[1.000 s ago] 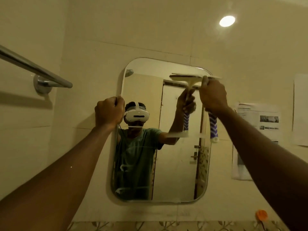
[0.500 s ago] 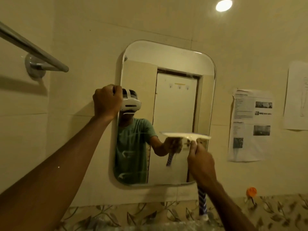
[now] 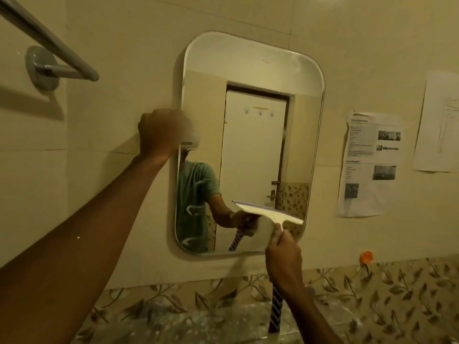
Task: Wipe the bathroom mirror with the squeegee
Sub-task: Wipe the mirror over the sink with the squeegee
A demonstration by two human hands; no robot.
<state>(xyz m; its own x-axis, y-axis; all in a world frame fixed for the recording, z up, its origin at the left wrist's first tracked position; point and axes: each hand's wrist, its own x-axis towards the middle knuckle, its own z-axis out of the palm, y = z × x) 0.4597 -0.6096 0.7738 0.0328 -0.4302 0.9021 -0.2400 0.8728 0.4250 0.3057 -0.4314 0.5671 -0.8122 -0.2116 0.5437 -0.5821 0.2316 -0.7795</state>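
Mirror (image 3: 248,145): glass, glossy, smeared streaks lower left. Squeegee (image 3: 265,212): head smooth pale plastic; striped handle possibly plastic too, view blurred. Towel bar (image 3: 49,43): metal, soft sheen. Wall tiles (image 3: 124,58): smooth, semi-gloss. Wall sheets (image 3: 370,165): matt paper, wrinkled.

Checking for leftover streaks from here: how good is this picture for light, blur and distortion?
Head view, light: dim, warm yellow, no strong glare on the mirror. Head view, blur: the left hand at its left edge is motion-blurred, while the squeegee and right hand are sharper. Head view, distortion: the wide lens skews the mirror's outline. White streaks show at its lower left.
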